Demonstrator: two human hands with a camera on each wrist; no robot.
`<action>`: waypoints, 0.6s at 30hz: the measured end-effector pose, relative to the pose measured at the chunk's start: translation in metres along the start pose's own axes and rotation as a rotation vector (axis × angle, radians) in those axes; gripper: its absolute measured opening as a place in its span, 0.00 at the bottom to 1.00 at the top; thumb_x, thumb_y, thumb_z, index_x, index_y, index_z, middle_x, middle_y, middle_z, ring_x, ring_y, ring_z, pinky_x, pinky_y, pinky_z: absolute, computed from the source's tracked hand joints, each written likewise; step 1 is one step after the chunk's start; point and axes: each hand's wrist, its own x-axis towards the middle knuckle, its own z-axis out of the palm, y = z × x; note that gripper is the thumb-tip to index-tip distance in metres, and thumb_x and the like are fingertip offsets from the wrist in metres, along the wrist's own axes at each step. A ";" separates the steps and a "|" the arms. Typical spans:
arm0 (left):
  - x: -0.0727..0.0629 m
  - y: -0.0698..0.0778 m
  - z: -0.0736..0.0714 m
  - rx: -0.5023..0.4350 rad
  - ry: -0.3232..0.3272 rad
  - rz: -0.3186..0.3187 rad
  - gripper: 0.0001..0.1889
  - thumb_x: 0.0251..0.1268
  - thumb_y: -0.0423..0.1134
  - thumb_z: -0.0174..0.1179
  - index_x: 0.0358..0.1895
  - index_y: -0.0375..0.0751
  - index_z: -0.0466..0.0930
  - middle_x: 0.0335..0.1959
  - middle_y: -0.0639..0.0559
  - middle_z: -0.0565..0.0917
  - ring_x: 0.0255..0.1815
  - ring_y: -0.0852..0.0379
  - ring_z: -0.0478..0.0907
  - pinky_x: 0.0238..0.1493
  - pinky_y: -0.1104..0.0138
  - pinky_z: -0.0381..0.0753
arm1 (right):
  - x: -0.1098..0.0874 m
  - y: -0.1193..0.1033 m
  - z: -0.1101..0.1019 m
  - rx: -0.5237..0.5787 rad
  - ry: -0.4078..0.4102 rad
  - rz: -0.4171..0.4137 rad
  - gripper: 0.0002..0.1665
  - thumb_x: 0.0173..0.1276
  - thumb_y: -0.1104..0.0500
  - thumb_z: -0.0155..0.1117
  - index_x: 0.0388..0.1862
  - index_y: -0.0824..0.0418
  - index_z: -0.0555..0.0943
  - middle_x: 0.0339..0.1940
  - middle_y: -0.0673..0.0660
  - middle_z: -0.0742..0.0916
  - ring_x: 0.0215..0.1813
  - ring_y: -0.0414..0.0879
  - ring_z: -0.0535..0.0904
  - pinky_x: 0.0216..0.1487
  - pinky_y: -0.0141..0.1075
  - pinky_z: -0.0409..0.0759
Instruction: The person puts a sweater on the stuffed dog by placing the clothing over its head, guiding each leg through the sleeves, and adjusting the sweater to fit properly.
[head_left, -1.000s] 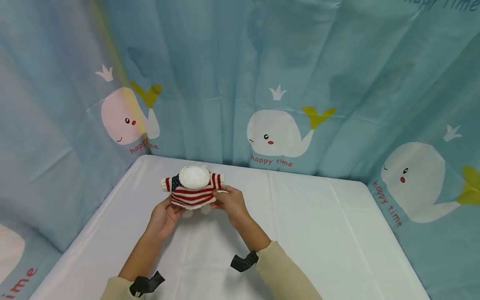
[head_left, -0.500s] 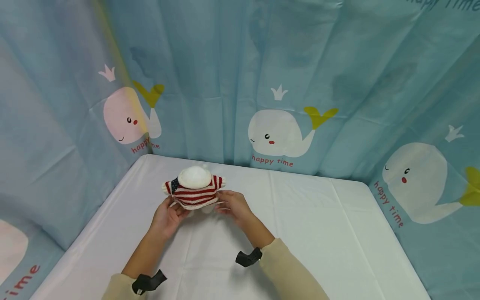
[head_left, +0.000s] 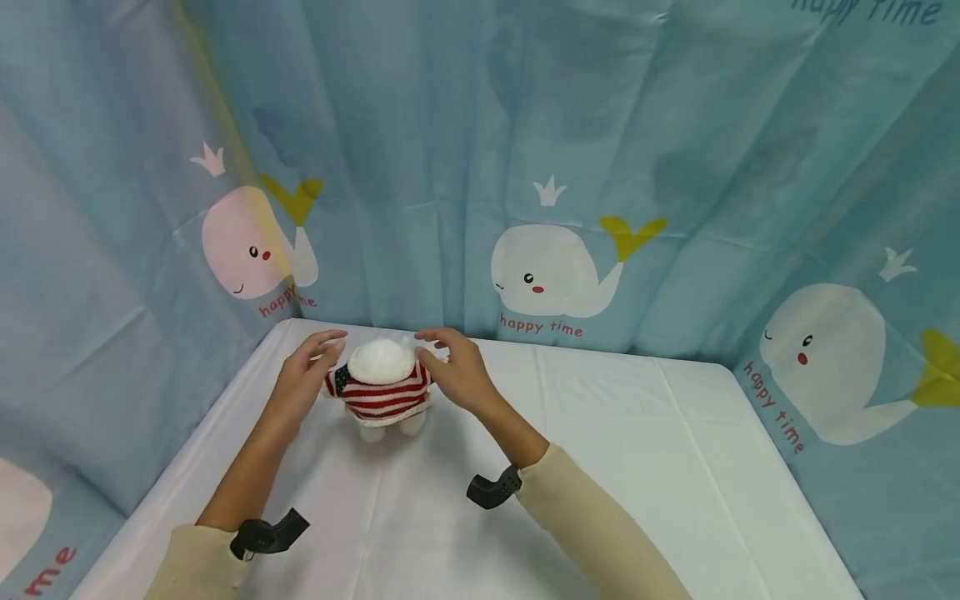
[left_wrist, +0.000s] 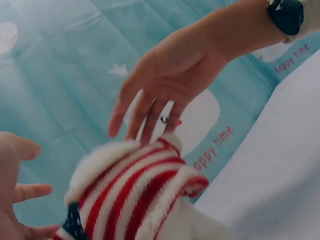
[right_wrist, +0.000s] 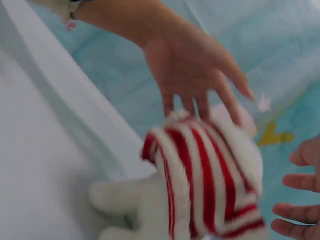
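A white plush toy [head_left: 380,360] in a red-and-white striped sweater [head_left: 386,400] with a navy patch stands upright on the white table. My left hand [head_left: 302,377] is raised at its left side, fingers loosely bent towards its top. On the other side is my right hand [head_left: 463,373], thumb and fingers spread beside the toy's upper right. Neither hand holds the toy; whether a fingertip brushes it I cannot tell. In the left wrist view the right hand [left_wrist: 175,70] hangs with fingers spread behind the sweater [left_wrist: 135,195]. White legs [right_wrist: 117,200] stick out below the sweater in the right wrist view.
A white cloth covers the table [head_left: 600,467]. Blue curtains [head_left: 405,167] printed with whales stand close behind it and along both sides. A black strap mount [head_left: 270,533] sits on the left wrist, another mount [head_left: 493,487] on the right.
Both hands have let go of the sweater's lower hem and moved up to either side of the toy's top. The toy now stands slightly lower, its legs more visible.
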 end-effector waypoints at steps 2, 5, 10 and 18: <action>-0.002 0.008 0.003 0.062 -0.034 0.015 0.31 0.78 0.60 0.50 0.74 0.47 0.68 0.72 0.34 0.66 0.69 0.34 0.64 0.59 0.40 0.71 | 0.000 -0.011 0.005 -0.063 -0.036 -0.067 0.19 0.76 0.53 0.60 0.61 0.57 0.82 0.62 0.54 0.83 0.65 0.50 0.76 0.61 0.45 0.77; -0.005 0.013 0.008 0.147 -0.062 0.029 0.29 0.76 0.56 0.56 0.72 0.44 0.71 0.70 0.34 0.67 0.67 0.33 0.66 0.57 0.40 0.75 | 0.001 -0.017 0.014 -0.170 -0.071 -0.121 0.20 0.76 0.52 0.61 0.61 0.57 0.82 0.62 0.54 0.83 0.66 0.48 0.76 0.64 0.44 0.76; -0.009 0.010 0.014 0.225 -0.065 0.034 0.25 0.76 0.46 0.59 0.70 0.41 0.70 0.66 0.32 0.70 0.61 0.34 0.71 0.52 0.44 0.79 | -0.003 -0.015 0.023 -0.330 -0.064 -0.105 0.20 0.73 0.52 0.63 0.61 0.56 0.82 0.50 0.53 0.87 0.49 0.44 0.81 0.46 0.38 0.81; -0.014 0.012 0.017 0.259 -0.100 -0.024 0.26 0.74 0.43 0.57 0.70 0.39 0.67 0.60 0.29 0.72 0.48 0.40 0.75 0.38 0.58 0.78 | -0.006 -0.008 0.023 -0.386 -0.064 0.037 0.22 0.70 0.50 0.57 0.61 0.53 0.81 0.35 0.49 0.82 0.33 0.40 0.75 0.28 0.34 0.73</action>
